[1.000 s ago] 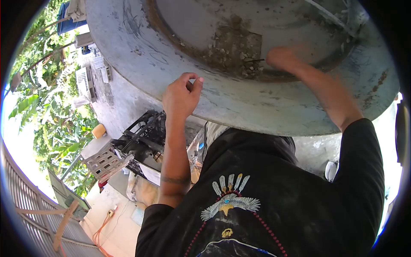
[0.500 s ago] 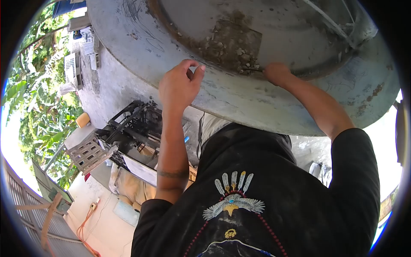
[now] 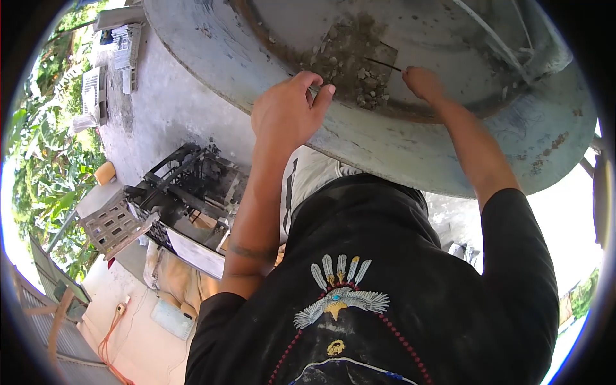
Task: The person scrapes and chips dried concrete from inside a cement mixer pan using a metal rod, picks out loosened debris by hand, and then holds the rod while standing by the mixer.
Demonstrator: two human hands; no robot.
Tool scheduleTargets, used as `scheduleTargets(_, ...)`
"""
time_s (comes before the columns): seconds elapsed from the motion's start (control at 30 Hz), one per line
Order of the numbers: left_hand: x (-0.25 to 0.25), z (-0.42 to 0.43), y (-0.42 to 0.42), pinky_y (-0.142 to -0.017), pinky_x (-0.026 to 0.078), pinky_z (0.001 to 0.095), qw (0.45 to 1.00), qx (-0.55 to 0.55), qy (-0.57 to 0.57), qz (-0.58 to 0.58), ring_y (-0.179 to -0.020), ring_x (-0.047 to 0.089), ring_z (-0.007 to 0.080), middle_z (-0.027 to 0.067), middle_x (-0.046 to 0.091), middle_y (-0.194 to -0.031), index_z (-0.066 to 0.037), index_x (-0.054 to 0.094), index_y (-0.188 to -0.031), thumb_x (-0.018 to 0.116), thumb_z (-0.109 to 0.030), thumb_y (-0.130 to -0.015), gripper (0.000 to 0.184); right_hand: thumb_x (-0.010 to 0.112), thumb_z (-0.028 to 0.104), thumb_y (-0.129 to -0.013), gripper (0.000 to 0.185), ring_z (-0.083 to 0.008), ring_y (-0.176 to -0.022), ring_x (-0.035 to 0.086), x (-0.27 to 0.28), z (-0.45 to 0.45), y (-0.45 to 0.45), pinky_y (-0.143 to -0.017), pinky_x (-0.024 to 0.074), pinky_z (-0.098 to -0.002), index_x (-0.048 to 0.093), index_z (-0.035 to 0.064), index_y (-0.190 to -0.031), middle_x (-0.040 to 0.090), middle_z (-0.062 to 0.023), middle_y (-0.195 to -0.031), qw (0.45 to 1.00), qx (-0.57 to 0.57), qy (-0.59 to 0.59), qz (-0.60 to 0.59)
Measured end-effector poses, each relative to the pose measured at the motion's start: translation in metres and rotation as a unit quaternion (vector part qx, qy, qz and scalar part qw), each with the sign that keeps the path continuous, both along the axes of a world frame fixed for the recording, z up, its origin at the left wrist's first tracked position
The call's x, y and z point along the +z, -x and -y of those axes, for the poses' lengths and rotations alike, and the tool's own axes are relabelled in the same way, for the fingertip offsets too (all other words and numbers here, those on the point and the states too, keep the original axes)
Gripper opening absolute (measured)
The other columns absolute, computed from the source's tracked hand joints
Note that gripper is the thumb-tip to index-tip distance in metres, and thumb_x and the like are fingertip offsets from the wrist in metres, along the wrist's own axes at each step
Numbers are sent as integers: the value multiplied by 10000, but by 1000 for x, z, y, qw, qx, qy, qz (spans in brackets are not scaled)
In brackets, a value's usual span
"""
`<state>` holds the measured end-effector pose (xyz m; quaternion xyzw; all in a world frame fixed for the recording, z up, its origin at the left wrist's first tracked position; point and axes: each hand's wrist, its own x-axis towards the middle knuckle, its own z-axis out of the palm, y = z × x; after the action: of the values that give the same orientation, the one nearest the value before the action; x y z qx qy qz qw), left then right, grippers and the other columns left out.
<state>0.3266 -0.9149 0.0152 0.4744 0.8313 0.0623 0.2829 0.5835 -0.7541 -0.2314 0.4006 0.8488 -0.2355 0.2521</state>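
A large round grey basin-like vessel (image 3: 385,157) with a wide rim fills the top of the view. Inside it lies a patch of wet-looking grit and broken bits (image 3: 369,83). My right hand (image 3: 423,85) is closed around one end of a thin dark tool (image 3: 384,64), which points left over the grit; its exact kind does not show. Over the near left part of the rim hovers my left hand (image 3: 285,119), fingers loosely curled and thumb apart, with nothing visible in it. Whether it touches the rim I cannot tell.
Pale struts (image 3: 491,35) cross the vessel's right side. Below left stands a sooty metal frame (image 3: 192,192) with a slotted panel (image 3: 115,224) beside it. A yellow container (image 3: 104,172) sits near the plants. An orange cord (image 3: 109,343) runs along the floor.
My right hand has lifted up and inward from the vessel's near inner edge, so the tool now shows over the grit. My left hand has shifted right. The view has moved slightly.
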Motion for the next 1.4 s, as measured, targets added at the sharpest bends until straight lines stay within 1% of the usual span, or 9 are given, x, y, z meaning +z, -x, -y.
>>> scheduleTargets(0.17,10,-1,2,-687,521,412,998,-36,48,25,-791,679,264,33,695,-798,-156,697,-1060,626,-447,-903,339,366,317,-1049,426,-406,-861,651,10,-34,9,-811,519,-499,648,2,-994,682,-209,-903,995,-88,-36,19)
scheduleTargets(0.27,13,-3,3,-704,525,423,997,-48,51,34,-811,682,276,43,705,-824,-145,696,-1055,613,-445,-911,342,351,321,-1053,442,-411,-902,648,48,-28,17,-825,519,-502,645,-6,-1013,686,-216,-957,997,-45,-19,61)
scheduleTargets(0.5,16,0,10,-741,532,434,993,-95,53,47,-863,683,299,63,718,-871,-127,680,-1060,575,-437,-938,349,335,308,-1051,442,-410,-988,645,46,7,25,-870,510,-511,655,3,-1051,684,-227,-1050,995,-37,-7,92)
scheduleTargets(0.63,19,4,14,-750,534,438,992,-93,44,79,-871,683,303,68,718,-877,-127,676,-1069,567,-442,-943,356,333,288,-1049,442,-415,-1019,642,57,26,43,-872,520,-504,658,-10,-1073,681,-218,-1096,995,-29,-5,92)
scheduleTargets(0.73,10,9,15,-677,522,415,994,-85,-16,65,-773,670,264,30,688,-786,-156,695,-959,622,-430,-913,287,350,280,-1038,430,-411,-1055,637,53,17,47,-888,519,-502,665,-11,-1076,680,-212,-1111,991,-14,-21,131)
scheduleTargets(0.93,21,13,26,-717,538,448,981,-157,-58,100,-798,685,327,91,712,-859,-96,680,-981,589,-389,-931,311,379,281,-1007,427,-417,-1100,623,63,29,73,-927,502,-508,674,-18,-1085,656,-237,-1177,985,10,32,167)
scheduleTargets(1.07,25,16,30,-702,538,447,973,-172,-97,117,-778,683,328,97,706,-847,-73,672,-907,611,-363,-914,296,380,287,-997,440,-422,-1111,618,79,23,79,-933,500,-503,671,-24,-1108,646,-248,-1191,986,-88,-11,141)
scheduleTargets(1.13,24,19,33,-697,539,444,970,-177,-96,133,-774,683,323,99,701,-834,-70,667,-887,613,-360,-912,297,411,260,-981,399,-409,-1121,622,59,6,76,-931,505,-495,681,-4,-1112,648,-240,-1200,967,-232,-61,81)
scheduleTargets(1.4,12,25,36,-701,529,449,957,-222,-136,128,-781,680,315,87,706,-798,-110,685,-958,620,-385,-906,287,535,142,-896,278,-357,-1088,655,56,27,93,-872,541,-454,704,12,-1076,681,-199,-1156,981,-81,-41,172)
